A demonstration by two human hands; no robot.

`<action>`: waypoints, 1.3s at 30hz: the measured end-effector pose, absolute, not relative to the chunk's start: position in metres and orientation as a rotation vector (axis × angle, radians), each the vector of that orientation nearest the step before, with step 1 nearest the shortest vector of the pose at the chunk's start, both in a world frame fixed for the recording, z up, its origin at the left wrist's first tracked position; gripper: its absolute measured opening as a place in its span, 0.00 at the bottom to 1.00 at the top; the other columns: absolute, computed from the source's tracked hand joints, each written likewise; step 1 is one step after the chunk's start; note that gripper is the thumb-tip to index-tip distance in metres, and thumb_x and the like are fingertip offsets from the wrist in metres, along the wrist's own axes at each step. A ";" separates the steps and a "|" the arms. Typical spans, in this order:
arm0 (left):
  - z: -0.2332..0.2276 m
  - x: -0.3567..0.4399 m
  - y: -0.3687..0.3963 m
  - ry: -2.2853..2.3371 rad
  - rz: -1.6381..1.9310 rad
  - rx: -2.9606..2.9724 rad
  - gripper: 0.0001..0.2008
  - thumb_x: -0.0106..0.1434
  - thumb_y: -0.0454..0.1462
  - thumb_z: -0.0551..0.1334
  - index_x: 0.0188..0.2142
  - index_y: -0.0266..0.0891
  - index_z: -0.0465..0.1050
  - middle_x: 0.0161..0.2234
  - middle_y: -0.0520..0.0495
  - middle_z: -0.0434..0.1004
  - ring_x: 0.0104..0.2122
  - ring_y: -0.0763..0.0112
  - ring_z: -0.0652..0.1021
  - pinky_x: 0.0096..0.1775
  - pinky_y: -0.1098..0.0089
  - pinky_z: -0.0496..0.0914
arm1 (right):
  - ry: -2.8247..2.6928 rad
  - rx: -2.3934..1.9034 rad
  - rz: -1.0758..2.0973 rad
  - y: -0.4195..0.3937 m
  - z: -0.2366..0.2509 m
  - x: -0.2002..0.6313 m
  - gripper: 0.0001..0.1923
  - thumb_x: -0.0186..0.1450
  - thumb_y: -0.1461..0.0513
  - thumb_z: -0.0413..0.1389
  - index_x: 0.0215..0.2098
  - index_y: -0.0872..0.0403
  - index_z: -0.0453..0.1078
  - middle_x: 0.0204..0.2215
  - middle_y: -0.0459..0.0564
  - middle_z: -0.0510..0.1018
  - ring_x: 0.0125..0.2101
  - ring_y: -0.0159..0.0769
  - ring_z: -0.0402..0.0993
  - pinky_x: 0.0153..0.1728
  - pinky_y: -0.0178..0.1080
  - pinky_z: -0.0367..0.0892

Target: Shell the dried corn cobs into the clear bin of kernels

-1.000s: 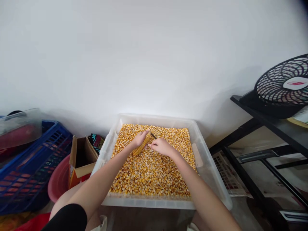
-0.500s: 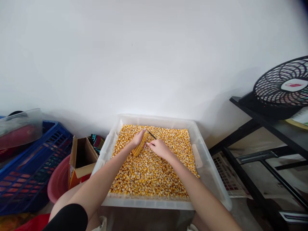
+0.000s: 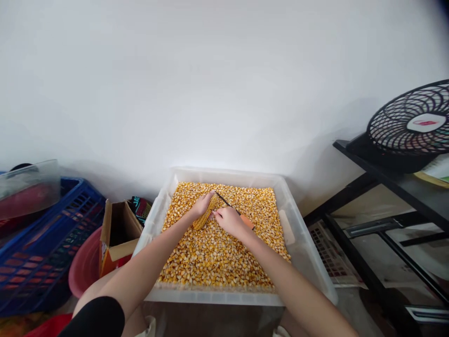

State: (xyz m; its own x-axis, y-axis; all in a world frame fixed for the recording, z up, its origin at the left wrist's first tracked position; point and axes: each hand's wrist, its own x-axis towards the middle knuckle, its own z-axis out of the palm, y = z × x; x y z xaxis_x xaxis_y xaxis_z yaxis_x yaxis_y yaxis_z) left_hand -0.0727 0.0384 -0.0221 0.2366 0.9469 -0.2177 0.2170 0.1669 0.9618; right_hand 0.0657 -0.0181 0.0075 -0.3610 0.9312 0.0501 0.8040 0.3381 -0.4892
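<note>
Yellow corn cob (image 3: 206,213) clamped in left hand (image 3: 201,204); right hand (image 3: 227,218) closed on screwdriver (image 3: 234,211) against cob. Risk: tip slipping off kernels into left fingers.

Open space lies above the kernel-filled tub (image 3: 301,243). A cardboard box (image 3: 117,234) crowds its left side. A black shelf (image 3: 386,180) stands at its right.

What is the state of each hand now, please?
Left hand: closed around a corn cob, over the kernels in the bin.
Right hand: closed on a thin tool with an orange handle, tip at the cob.
</note>
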 end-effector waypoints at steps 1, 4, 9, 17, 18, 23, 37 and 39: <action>-0.022 -0.073 0.038 1.243 0.757 1.337 0.29 0.58 0.56 0.43 0.24 0.34 0.69 0.17 0.48 0.70 0.19 0.68 0.71 0.25 0.69 0.66 | -2.278 -1.553 0.608 -0.017 0.008 0.066 0.18 0.63 0.60 0.45 0.24 0.58 0.72 0.20 0.49 0.73 0.22 0.29 0.64 0.24 0.32 0.50; -0.018 -0.073 0.036 1.261 0.709 1.449 0.31 0.59 0.55 0.40 0.23 0.34 0.69 0.16 0.48 0.69 0.20 0.68 0.71 0.27 0.69 0.65 | -2.251 -1.542 0.808 -0.013 0.011 0.069 0.19 0.63 0.59 0.45 0.21 0.59 0.70 0.17 0.47 0.70 0.19 0.27 0.60 0.22 0.31 0.49; -0.009 -0.071 0.031 1.318 0.636 1.795 0.30 0.60 0.54 0.39 0.19 0.35 0.66 0.15 0.49 0.67 0.22 0.69 0.70 0.29 0.71 0.62 | -2.294 -1.474 0.970 -0.008 0.020 0.082 0.18 0.61 0.58 0.47 0.21 0.59 0.71 0.13 0.44 0.65 0.17 0.25 0.57 0.22 0.31 0.48; -0.008 -0.068 0.032 1.266 0.572 1.966 0.28 0.59 0.53 0.43 0.20 0.35 0.66 0.18 0.50 0.66 0.23 0.70 0.67 0.28 0.72 0.59 | -2.383 -1.448 1.192 -0.006 0.029 0.092 0.16 0.58 0.54 0.51 0.25 0.58 0.74 0.11 0.41 0.61 0.15 0.24 0.52 0.19 0.31 0.45; -0.009 -0.068 0.033 1.313 0.593 1.893 0.28 0.59 0.54 0.42 0.21 0.35 0.66 0.18 0.50 0.66 0.23 0.70 0.67 0.28 0.71 0.59 | -2.393 -1.438 1.210 -0.007 0.029 0.091 0.16 0.57 0.54 0.52 0.25 0.58 0.74 0.11 0.41 0.61 0.15 0.24 0.52 0.19 0.31 0.45; -0.007 -0.069 0.034 1.357 0.663 1.676 0.28 0.57 0.55 0.44 0.24 0.34 0.68 0.21 0.49 0.70 0.26 0.67 0.70 0.31 0.70 0.62 | -2.329 -1.481 1.133 -0.008 0.030 0.089 0.18 0.59 0.54 0.50 0.23 0.59 0.73 0.13 0.42 0.63 0.16 0.24 0.54 0.19 0.31 0.46; -0.005 -0.068 0.031 1.290 0.622 1.753 0.28 0.59 0.54 0.42 0.19 0.36 0.67 0.15 0.50 0.67 0.22 0.69 0.69 0.28 0.71 0.62 | -2.317 -1.459 1.069 -0.005 0.018 0.086 0.19 0.60 0.55 0.48 0.23 0.59 0.72 0.12 0.42 0.61 0.16 0.24 0.54 0.20 0.30 0.46; -0.007 -0.068 0.031 1.283 0.602 1.835 0.29 0.59 0.54 0.42 0.19 0.36 0.66 0.16 0.50 0.66 0.22 0.69 0.68 0.27 0.72 0.61 | -2.334 -1.454 1.096 -0.004 0.016 0.089 0.19 0.60 0.54 0.48 0.22 0.60 0.72 0.11 0.41 0.60 0.15 0.24 0.52 0.20 0.31 0.46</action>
